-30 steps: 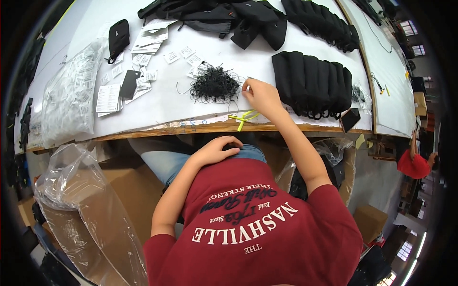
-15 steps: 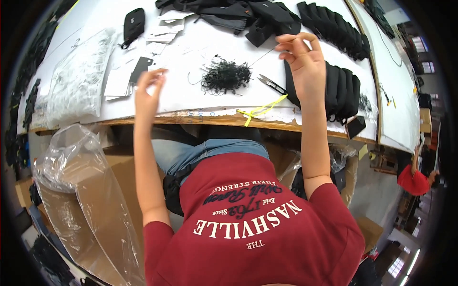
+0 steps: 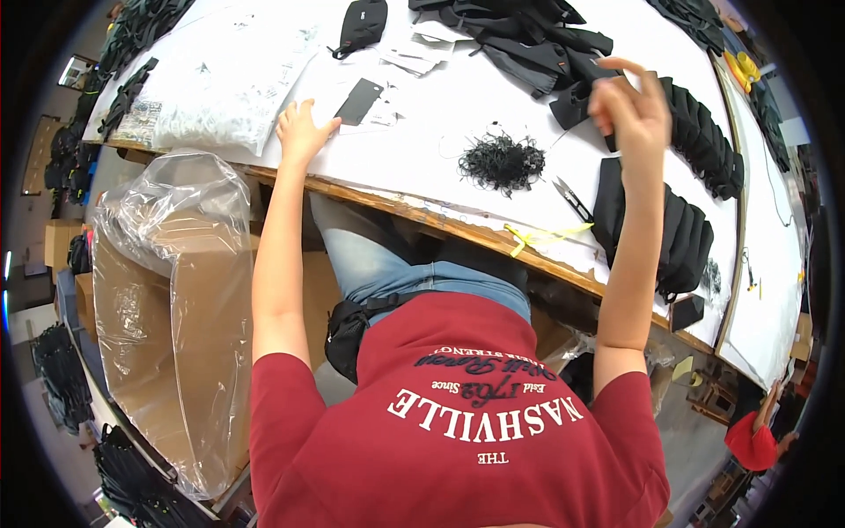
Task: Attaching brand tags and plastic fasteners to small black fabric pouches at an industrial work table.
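My left hand lies with its fingers spread at the table's near edge. Its thumb reaches a dark hang tag with small white pieces beside it. Raised over the right part of the table, my right hand is blurred, its fingers curled in a pinch. A thin dark string runs from near that hand toward a tangled pile of black string loops. Thread snips rest between this pile and a row of black pouches. A yellow ribbon lies along the edge.
A clear plastic bag of white items covers the table's left part. Farther back are white cards, a black pouch and black fabric pieces. More black pouches line the right. A plastic-lined cardboard box stands below left.
My view has turned, so the table appears shifted right and tilted. My left hand has come down beside the dark tag, its fingers spreading. The right hand stays raised, now blurred.
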{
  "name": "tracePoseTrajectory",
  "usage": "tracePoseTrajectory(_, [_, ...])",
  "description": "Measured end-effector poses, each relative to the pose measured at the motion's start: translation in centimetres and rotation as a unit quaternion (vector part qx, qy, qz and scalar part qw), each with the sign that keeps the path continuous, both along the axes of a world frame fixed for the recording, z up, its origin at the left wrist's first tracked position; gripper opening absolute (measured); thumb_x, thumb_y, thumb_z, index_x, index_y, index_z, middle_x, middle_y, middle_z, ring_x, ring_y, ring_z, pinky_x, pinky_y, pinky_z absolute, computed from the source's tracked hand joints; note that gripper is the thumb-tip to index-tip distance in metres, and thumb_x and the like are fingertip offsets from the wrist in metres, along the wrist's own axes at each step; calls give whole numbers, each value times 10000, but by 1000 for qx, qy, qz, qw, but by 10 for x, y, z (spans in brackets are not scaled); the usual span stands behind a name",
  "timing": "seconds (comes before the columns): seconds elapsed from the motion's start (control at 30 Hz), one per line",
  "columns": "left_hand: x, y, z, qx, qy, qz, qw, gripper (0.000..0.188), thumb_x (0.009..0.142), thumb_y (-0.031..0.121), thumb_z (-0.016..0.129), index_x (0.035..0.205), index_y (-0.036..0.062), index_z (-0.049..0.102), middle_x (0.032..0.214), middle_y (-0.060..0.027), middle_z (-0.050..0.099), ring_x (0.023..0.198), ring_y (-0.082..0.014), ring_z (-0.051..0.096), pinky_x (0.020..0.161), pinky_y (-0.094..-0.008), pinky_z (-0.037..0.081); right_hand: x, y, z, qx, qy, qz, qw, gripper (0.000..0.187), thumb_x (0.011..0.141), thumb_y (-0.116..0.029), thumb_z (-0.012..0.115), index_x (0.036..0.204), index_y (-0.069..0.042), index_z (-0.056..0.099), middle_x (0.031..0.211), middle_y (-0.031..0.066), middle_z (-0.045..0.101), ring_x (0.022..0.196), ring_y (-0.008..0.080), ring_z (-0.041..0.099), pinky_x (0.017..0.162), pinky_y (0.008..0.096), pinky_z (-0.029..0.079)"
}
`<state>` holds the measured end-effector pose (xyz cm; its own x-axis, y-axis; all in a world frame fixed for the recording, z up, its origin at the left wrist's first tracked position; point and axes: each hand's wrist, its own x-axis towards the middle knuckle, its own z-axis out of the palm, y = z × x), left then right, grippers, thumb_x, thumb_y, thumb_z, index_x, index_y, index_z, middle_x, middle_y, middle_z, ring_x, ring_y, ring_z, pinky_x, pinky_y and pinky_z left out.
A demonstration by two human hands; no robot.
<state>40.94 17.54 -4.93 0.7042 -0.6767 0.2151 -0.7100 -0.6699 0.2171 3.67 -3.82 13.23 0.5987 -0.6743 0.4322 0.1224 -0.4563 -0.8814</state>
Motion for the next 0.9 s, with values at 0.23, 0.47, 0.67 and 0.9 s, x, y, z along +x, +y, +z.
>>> tracePoseTrajectory(0.23, [13,5,23,6,67,22,997,889,637,539,748,1284,6,453,1260,-245,494,1218,-353,438,1004,-437,338,0,15,10,-128,-2,-3,992,139,897,-79,536,1031,-47,528,713,38,622,633,70,567,601,186,444])
tracePoseTrajectory(0.47, [1,8,48,-165,50,39,984,851,646,475,781,1238,-45,463,1181,-240,531,1116,-351,514,949,-404,395,5,16,4,-148,-11,-26,989,102,899,-53,525,995,-54,490,749,46,617,646,80,553,601,195,439])
tracePoseTrajectory(0.67, [-105,9,111,-410,302,-88,856,804,691,194,812,1321,-24,362,1138,-135,491,947,-188,557,747,-278,478,1,37,5,12,126,22,992,95,857,-23,505,945,-34,470,724,70,627,608,87,561,557,216,446])
tracePoseTrajectory(0.9, [-225,16,131,-426,622,-220,619,572,781,-12,622,1305,-18,395,1082,-95,528,995,-153,536,868,-279,445,11,107,-29,19,19,64,998,180,828,18,570,959,-27,456,726,51,587,597,90,541,537,217,422])
